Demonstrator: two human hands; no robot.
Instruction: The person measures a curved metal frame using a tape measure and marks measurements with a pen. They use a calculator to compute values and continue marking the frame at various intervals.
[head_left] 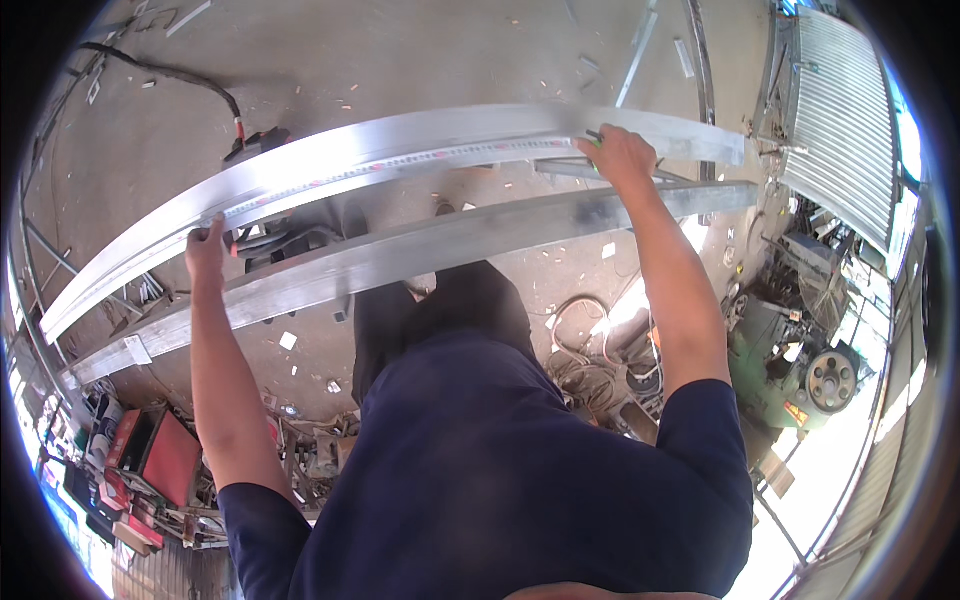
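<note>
A tape measure's blade [376,167] lies stretched along a long, shiny metal beam [330,148] in front of me. At the left, my left hand [207,250] is closed on one end of the blade, its thumb against the beam. My right hand [624,157] is closed at the other end, around what looks like the tape measure's case, of which only green and dark bits show. A second grey metal beam [440,238] runs nearer my body, roughly parallel to the first, under both my forearms.
A red machine box [160,455] stands at the lower left among clutter. At the right are a green machine with a round wheel [830,382] and a corrugated metal sheet [845,125]. A coiled hose [580,330] and scraps lie on the floor; a dark cable [180,72] crosses it beyond.
</note>
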